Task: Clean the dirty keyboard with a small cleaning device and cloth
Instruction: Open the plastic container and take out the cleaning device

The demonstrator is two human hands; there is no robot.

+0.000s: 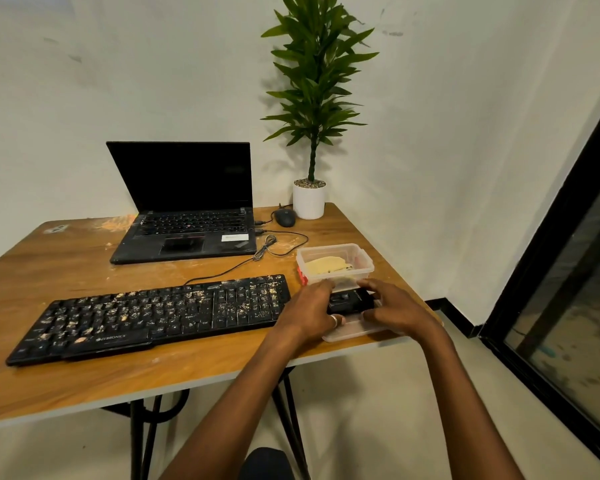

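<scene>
The keyboard [153, 317], a black wired one speckled all over with pale crumbs, lies across the front of the wooden table [84, 386], untouched for now, its cable trailing back toward the open laptop [187, 209]. Just beside its right end, both hands meet over a small black cleaning device [350, 301]: the left hand [312, 311] curls round its near end and the right hand [392, 308] grips the far end, probably to steady it while readying it for use. It sits above a flat clear lid [347, 336], which I take to belong to the clear plastic container [364, 258] just behind. In that box lies what looks like the yellow cloth [326, 264], kept within reach for wiping. Cleaning proper seems not yet begun.
</scene>
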